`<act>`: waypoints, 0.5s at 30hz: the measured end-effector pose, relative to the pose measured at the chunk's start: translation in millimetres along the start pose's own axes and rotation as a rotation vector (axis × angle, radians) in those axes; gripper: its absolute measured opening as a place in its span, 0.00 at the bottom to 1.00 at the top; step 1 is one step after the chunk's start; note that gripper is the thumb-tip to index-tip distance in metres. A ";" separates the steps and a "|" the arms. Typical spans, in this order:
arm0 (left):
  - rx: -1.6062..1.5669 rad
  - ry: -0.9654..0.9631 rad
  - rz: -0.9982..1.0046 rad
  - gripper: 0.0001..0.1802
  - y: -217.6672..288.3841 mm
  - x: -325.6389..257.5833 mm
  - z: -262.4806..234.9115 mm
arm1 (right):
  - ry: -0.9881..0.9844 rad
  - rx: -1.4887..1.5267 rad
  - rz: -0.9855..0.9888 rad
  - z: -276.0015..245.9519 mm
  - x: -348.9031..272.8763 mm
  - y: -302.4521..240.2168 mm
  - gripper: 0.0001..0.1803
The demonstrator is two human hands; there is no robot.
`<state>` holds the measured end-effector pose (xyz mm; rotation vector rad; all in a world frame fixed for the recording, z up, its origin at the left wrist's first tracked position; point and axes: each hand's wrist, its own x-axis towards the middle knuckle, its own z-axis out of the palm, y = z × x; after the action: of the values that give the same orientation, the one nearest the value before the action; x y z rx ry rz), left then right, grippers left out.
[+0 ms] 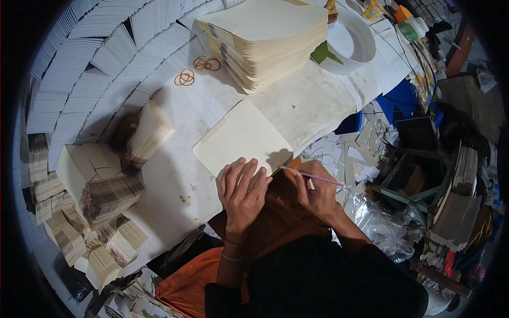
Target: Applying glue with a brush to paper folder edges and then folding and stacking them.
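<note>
Left hand lying flat, fingers spread, pressing near edge of cream card on white table. Right hand, at 3 o'clock from left, pinching thin pink stick. Card stack sitting at 12 o'clock, rubber bands at 11.

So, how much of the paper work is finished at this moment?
Done: folded bundles are piled at the left. In hand: the left hand presses one cream sheet flat, and the right hand holds a thin pink stick beside it. Left: a tall stack of sheets waits further back on the table.
</note>
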<state>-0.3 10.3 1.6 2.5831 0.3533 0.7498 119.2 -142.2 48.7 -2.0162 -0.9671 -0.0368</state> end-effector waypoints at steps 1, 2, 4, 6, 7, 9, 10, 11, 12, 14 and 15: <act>0.004 0.000 -0.003 0.18 -0.4 -0.8 0.0 | 0.014 -0.048 -0.002 -1.1 1.6 1.6 0.07; 0.004 0.000 -0.004 0.18 -0.7 -1.0 0.1 | 0.013 -0.048 -0.002 -3.0 3.1 4.2 0.07; 0.001 0.005 0.000 0.17 -1.2 -1.0 0.8 | 0.067 -0.071 0.046 -8.3 4.5 9.7 0.06; 0.004 0.004 -0.001 0.17 -1.8 -2.0 0.8 | 0.071 -0.044 0.134 -10.6 3.7 10.5 0.05; 0.009 0.003 -0.002 0.17 -2.0 -2.7 0.9 | 0.092 -0.025 0.128 -12.0 6.1 8.6 0.04; 0.010 -0.002 -0.002 0.18 -1.9 -3.0 0.3 | 0.112 -0.005 0.124 -13.1 8.7 4.8 0.04; 0.009 -0.004 0.001 0.18 -1.8 -2.3 0.5 | 0.088 -0.010 0.072 -13.3 10.1 2.8 0.04; 0.008 -0.004 0.002 0.18 -1.8 -2.1 1.0 | 0.064 -0.013 0.020 -12.6 10.8 1.7 0.03; 0.004 0.000 0.004 0.18 -2.0 -2.1 1.7 | 0.064 -0.014 0.021 -10.1 9.8 1.3 0.03; 0.003 0.003 0.006 0.18 -1.5 -1.1 0.9 | 0.052 0.051 0.025 -4.6 6.3 1.2 0.03; 0.001 0.002 0.007 0.18 -1.1 -0.1 0.5 | 0.049 0.036 0.015 -3.5 6.1 2.3 0.03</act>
<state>-0.3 11.0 0.7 2.5866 0.3455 0.7545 126.1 -141.7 51.5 -1.9803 -0.9155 -0.0592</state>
